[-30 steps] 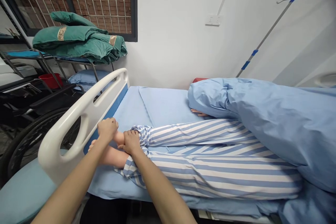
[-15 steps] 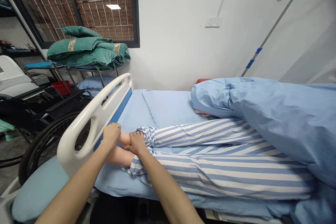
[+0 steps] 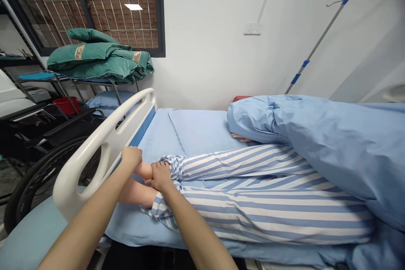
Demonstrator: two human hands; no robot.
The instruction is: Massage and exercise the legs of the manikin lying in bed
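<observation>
Two bare legs in blue-and-white striped trousers (image 3: 253, 209) lie along the bed, feet toward the white footboard. My left hand (image 3: 132, 156) is closed around the far foot (image 3: 143, 170), near its toes, which it hides. My right hand (image 3: 160, 175) wraps over the ankle of that same leg, just below the bunched trouser cuff (image 3: 175, 164). Closer to me, the near foot (image 3: 139, 194) rests on the sheet, partly covered by my left forearm. Fingers of the lying figure's hand (image 3: 242, 138) stick out from under the blue quilt (image 3: 303, 126).
The white footboard (image 3: 95, 143) stands close to my left hand. Beyond it is a black wheelchair (image 3: 60, 143). Folded green bedding (image 3: 101, 59) lies on a rack under the barred window. An IV pole (image 3: 316, 46) rises behind the bed against the wall.
The camera view has tilted and shifted slightly. Both hands keep their hold on the far foot and ankle, with little visible movement of the leg.
</observation>
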